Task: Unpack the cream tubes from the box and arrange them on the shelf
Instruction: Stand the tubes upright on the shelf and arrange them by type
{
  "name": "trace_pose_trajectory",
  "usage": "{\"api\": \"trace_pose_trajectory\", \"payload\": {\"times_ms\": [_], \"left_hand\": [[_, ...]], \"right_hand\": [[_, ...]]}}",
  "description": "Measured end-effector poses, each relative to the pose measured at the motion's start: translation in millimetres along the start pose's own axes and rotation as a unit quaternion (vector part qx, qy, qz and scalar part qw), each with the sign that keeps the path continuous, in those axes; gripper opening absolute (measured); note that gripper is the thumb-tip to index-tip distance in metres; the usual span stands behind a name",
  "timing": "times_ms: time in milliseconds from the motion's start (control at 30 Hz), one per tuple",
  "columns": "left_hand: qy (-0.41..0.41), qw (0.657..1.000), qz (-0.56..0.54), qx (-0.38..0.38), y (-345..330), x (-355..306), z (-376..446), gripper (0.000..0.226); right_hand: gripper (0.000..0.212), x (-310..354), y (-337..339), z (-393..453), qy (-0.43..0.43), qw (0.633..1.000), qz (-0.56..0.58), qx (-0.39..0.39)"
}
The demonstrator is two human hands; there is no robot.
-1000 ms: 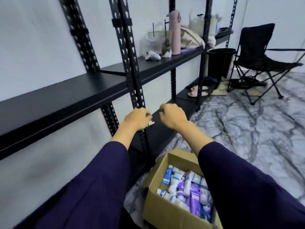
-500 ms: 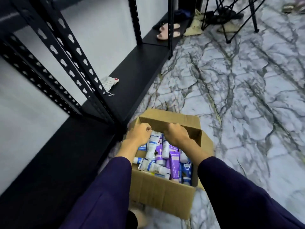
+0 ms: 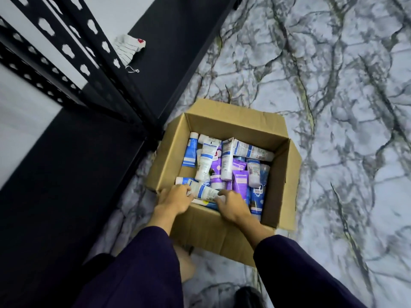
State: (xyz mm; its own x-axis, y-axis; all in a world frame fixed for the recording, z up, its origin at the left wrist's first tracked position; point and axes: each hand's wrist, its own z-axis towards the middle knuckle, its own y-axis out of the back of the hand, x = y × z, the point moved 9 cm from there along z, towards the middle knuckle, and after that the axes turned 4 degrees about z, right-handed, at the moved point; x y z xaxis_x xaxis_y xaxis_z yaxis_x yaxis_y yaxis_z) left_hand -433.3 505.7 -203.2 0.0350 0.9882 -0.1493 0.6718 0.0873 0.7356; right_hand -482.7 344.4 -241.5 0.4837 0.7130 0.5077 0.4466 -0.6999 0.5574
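Nearest the camera, two dark purple sleeves are seen reaching forward and down, with a bare knee visible between them. Beyond the sleeves, both hands are placed at the near edge of an open cardboard box that stands on the marble-patterned floor. The left hand is laid over the near-left corner of the box, its fingers curled against the cap end of a white and blue tube that lies crosswise on the pile; whether the grip is actually closed round the tube cannot be told. The right hand is set at the other end of the same tube with fingers bent down onto it, and its grip cannot be judged either, since the fingertips are blurred.

The cream tubes are all found inside the box, heaped loosely in white, blue and purple, some lying flat and others propped at angles. The far flap of the box is folded outward, and the right flap is tilted away.

Just left of the box, the black bottom shelf is seen, with perforated black uprights rising from it. Farther along, a white cloth item with a red mark is lying on the next shelf section.
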Motion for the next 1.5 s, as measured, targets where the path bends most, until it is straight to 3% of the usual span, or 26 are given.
{"api": "trace_pose_trajectory", "payload": {"times_ms": [100, 233, 300, 567, 800, 867, 967, 1067, 1133, 1200, 1367, 1500], "left_hand": [[-0.016, 0.994, 0.101, 0.026, -5, 7, -3, 0.046], [-0.055, 0.988, 0.135, 0.053, -4, 5, -15, 0.068], [-0.060, 0.986, 0.140, 0.062, -2, 6, -18, 0.069], [-0.033, 0.985, 0.148, 0.082, -7, 35, -30, 0.058], [0.028, 0.985, 0.138, 0.095, -18, 69, -30, 0.041], [0.037, 0.995, 0.066, 0.062, -12, 66, -24, 0.031], [0.015, 0.997, -0.079, -0.002, -5, 48, -5, 0.024], [0.007, 0.971, -0.231, -0.055, -2, 30, 19, 0.035], [0.014, 0.965, -0.251, -0.073, -5, 22, 35, 0.044], [0.018, 0.965, -0.252, -0.075, -13, 16, 49, 0.052], [0.017, 0.962, -0.262, -0.075, -40, 16, 73, 0.069], [-0.006, 0.967, -0.232, -0.102, -41, 20, 75, 0.074]], "right_hand": [[0.050, 3, -4, -1, 0.015, 1.000, 0.015, 0.020], [0.087, 12, -18, -17, 0.048, 0.994, -0.005, 0.101], [0.092, 14, -19, -20, 0.051, 0.994, -0.017, 0.100], [0.070, 26, -44, -35, 0.055, 0.992, -0.020, 0.112], [0.063, 40, -79, -48, 0.060, 0.988, 0.015, 0.139], [0.054, 42, -71, -40, 0.050, 0.992, 0.061, 0.102], [0.037, 45, -41, -19, 0.051, 0.992, 0.115, -0.020], [0.025, 47, -7, 4, 0.047, 0.977, 0.153, -0.139], [0.029, 45, 10, 16, 0.038, 0.969, 0.143, -0.196], [0.038, 41, 16, 29, 0.021, 0.964, 0.149, -0.218], [0.061, 32, -4, 56, -0.010, 0.972, 0.154, -0.178], [0.069, 28, -8, 63, -0.022, 0.968, 0.150, -0.202]]}}
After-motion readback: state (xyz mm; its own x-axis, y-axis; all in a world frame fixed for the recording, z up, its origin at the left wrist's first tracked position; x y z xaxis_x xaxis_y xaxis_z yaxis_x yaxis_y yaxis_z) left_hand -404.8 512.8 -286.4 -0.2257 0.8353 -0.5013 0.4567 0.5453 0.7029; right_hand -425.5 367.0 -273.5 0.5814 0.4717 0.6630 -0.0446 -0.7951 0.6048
